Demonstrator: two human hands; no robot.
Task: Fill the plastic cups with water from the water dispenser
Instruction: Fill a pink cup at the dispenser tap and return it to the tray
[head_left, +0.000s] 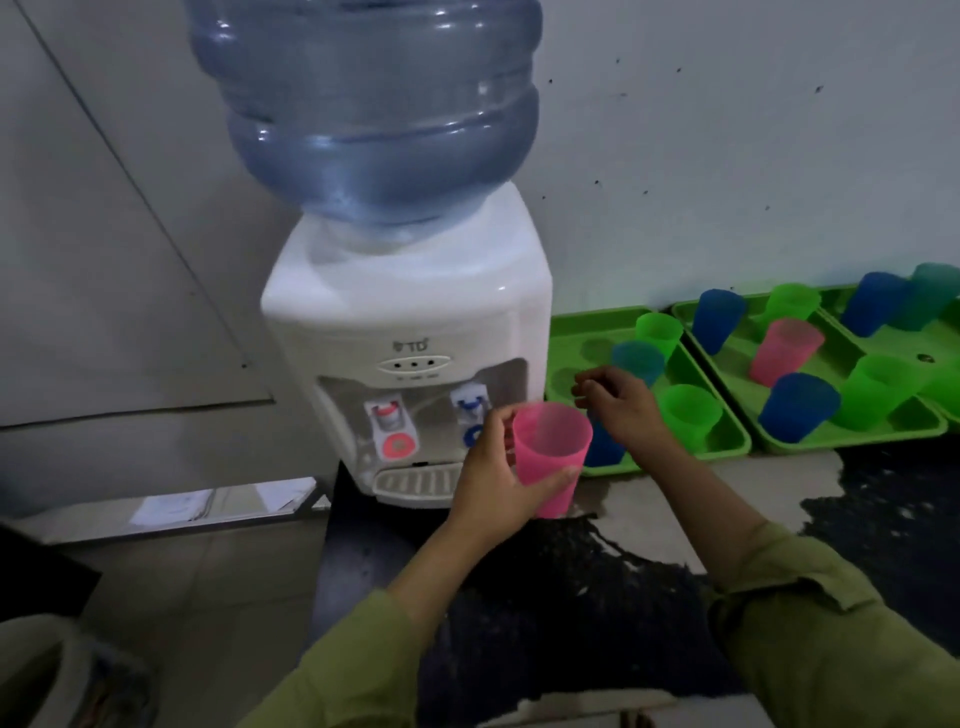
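White water dispenser (405, 312) stands left of centre on the dark, patchy tabletop (571, 582), w/ a big blue bottle (363, 104) upside down on top. On its front: red tap (385, 415) at left, blue tap (470, 401) at right, drip grid (415, 482) below. Left hand (488, 483) is wrapped round a pink cup (551, 452), thumb across the near side. The cup is upright in the air, just right of the blue tap and not under it; it looks empty. Right hand (618, 402) hovers just beyond that cup, over the first green tray (670, 457), fingers loosely curled w/ nothing in them. This tray sits just right of the dispenser & holds a teal cup (638, 361), a back green cup (658, 332), a front green cup (691, 413) and a low blue cup (605, 447), partly hidden behind the pink one. The second tray (857, 439), right up against the first, carries a far blue cup (719, 319), a far green cup (792, 304), a second pink cup (784, 351), a near blue cup (797, 408) and a near green cup (878, 387). The third tray (909, 338), at the right edge, has an end blue cup (872, 304) & an end teal cup (935, 293).
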